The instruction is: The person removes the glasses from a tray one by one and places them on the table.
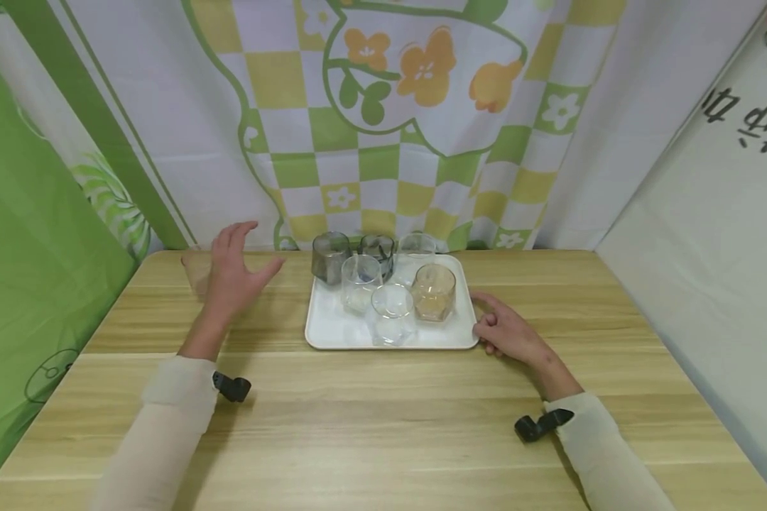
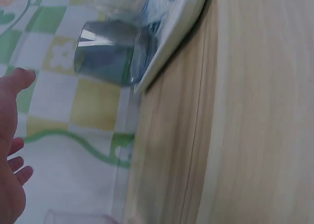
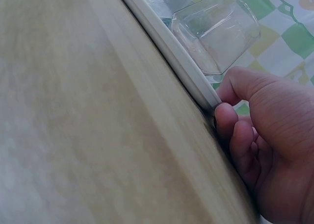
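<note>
- The left hand (image 1: pixel 230 273) hovers with fingers spread and slack over a pale pinkish clear cup (image 1: pixel 196 273) at the far left of the wooden table (image 1: pixel 383 426), holding nothing; the cup sits just behind and under the palm.
- The right hand (image 1: pixel 508 332) has curled fingers touching the near right corner of the white tray (image 1: pixel 332 330).
- Six glass tumblers stand on the tray, right of the lone cup; the smoky grey tumbler (image 1: pixel 329 256) is closest to the left hand.
</note>
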### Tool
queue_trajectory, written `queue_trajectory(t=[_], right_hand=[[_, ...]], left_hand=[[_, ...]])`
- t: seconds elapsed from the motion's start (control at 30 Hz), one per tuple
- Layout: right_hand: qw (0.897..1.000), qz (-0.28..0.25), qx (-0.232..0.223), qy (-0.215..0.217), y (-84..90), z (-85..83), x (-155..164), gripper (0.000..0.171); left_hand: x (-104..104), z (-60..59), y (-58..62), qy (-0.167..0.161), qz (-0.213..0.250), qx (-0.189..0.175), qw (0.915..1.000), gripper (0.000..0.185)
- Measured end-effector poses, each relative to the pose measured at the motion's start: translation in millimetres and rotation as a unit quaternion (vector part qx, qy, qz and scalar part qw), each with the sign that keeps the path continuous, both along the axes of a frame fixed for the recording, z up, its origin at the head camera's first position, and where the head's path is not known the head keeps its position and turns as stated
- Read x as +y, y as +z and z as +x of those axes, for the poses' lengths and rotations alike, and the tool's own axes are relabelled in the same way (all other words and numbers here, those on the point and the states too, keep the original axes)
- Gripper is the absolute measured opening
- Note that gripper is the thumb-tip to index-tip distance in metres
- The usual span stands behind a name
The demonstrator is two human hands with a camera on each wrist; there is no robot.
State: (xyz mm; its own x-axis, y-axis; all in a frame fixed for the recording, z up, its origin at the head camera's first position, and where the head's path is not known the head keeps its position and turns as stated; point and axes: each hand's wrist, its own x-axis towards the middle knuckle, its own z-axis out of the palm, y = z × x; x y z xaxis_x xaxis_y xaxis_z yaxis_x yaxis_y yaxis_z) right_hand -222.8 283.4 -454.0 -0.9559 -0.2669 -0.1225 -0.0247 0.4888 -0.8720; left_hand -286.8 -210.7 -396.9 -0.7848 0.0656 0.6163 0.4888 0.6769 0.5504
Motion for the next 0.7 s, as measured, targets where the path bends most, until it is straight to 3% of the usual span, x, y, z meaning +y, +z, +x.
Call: queue_trajectory(t=[0.3, 0.5, 0.7], right_hand=[[1.0, 0.006, -0.001, -0.004, 0.4, 0.9, -1, 0.077], [1.0, 0.001, -0.001, -0.002, 0.7, 0.6, -1, 0.077], [1.0, -0.002, -0.005, -0.003, 1.2, 0.8, 1, 0.078]], left_hand=[[39, 1.2, -8.7, -0.084, 0.032, -0.113, 0.9895, 0.067], [56, -5.2, -18.1, -0.106, 0.067, -0.172, 0.9771, 0.076], [67, -14.0, -26.5, -0.116, 0.092, -0.2, 0.9685, 0.084]])
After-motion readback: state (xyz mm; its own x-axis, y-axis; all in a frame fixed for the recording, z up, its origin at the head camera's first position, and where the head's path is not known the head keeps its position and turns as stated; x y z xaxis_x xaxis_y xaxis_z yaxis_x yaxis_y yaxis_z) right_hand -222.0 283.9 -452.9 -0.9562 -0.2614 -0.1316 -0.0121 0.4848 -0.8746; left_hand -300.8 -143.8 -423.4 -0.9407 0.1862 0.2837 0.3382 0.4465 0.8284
